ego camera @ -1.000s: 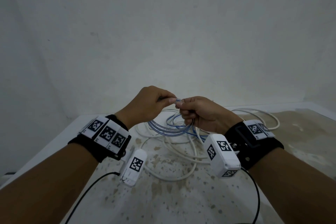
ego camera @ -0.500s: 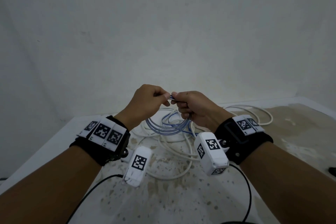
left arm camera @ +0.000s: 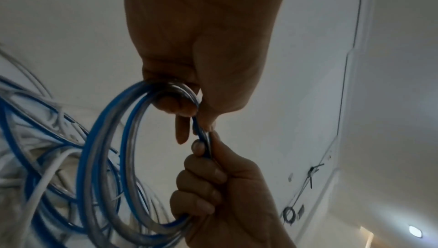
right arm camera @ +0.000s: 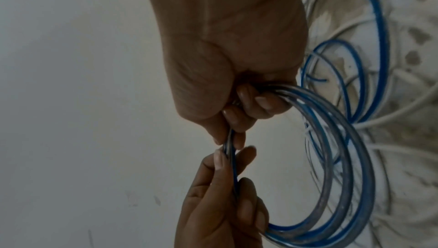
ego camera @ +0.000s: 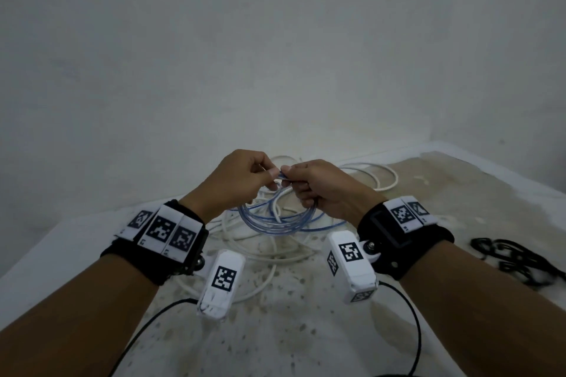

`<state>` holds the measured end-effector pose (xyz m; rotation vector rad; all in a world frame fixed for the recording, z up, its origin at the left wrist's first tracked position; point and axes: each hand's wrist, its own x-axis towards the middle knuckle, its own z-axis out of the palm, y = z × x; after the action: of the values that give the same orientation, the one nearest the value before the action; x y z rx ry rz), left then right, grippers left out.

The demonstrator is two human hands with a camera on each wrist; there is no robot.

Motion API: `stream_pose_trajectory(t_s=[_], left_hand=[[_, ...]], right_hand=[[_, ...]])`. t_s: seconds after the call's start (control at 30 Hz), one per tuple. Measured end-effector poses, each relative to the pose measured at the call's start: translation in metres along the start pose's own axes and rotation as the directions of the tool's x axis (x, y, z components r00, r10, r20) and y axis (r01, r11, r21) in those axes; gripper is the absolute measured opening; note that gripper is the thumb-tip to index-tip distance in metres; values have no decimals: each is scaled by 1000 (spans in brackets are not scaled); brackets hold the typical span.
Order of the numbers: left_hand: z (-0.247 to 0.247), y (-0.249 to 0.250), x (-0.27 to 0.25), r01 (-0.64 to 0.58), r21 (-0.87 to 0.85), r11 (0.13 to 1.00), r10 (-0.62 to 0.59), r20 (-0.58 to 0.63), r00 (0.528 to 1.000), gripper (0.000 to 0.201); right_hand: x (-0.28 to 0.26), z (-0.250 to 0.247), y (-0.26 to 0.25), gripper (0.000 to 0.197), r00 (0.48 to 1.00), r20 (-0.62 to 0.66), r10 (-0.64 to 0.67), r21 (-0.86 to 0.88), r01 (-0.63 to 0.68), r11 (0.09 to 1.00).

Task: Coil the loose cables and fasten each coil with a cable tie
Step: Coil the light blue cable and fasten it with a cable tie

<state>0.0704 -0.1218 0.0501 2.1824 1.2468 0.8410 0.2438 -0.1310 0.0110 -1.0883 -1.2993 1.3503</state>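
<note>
Blue and see-through plastic, that's the blue cable (ego camera: 277,220): glossy, roundish tubing with a blue stripe along it, wound into a few stacked loops that hang in a rough circle above the table (ego camera: 306,330). Both hands have it at the top of the coil. The left hand (ego camera: 237,179) has its fingers curled around the bundle, thumb and forefinger pinching the strands where they meet. The right hand (ego camera: 321,185) does the same from the other side, fingers wrapped around the loops, thumb tip and fingertip squeezing the same short stretch, so the two pinches are nearly touching.

From the left wrist view the coil (left arm camera: 113,158) looks smooth and slightly cloudy, a bit dusty on the clear parts. The right wrist view shows the loops (right arm camera: 336,158) fanned a little, not packed tight.

Under the coil there's a loose tangle of white cable (ego camera: 266,257), matte and thicker, sprawled in wide curves over the tabletop. The surface itself is pale stone-like stuff with dark speckles and blotchy stains. Off to the right lies a small black heap (ego camera: 517,260), too blurry to identify.
</note>
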Motion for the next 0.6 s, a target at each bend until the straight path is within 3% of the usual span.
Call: stream_pose_trajectory(t_s=[0.1, 0.23, 0.47, 0.53, 0.6], left_hand=[[23, 14, 6, -52, 51, 997, 49, 63, 997, 17], [53, 27, 13, -141, 90, 986, 143, -10, 990, 17], [99, 43, 21, -156, 35, 987, 156, -22, 987, 18], [110, 48, 21, -155, 33, 987, 156, -8, 988, 19], [118, 52, 21, -152, 11, 988, 152, 11, 988, 20]], right_hand=[[-13, -23, 8, 30, 999, -33, 11, 27, -10, 1000], [-31, -47, 10, 30, 995, -96, 16, 44, -12, 999], [-53, -90, 25, 41, 985, -151, 80, 50, -73, 996], [-62, -111, 27, 44, 965, -243, 97, -54, -113, 992], [-75, -139, 26, 32, 925, -379, 34, -311, -161, 937]])
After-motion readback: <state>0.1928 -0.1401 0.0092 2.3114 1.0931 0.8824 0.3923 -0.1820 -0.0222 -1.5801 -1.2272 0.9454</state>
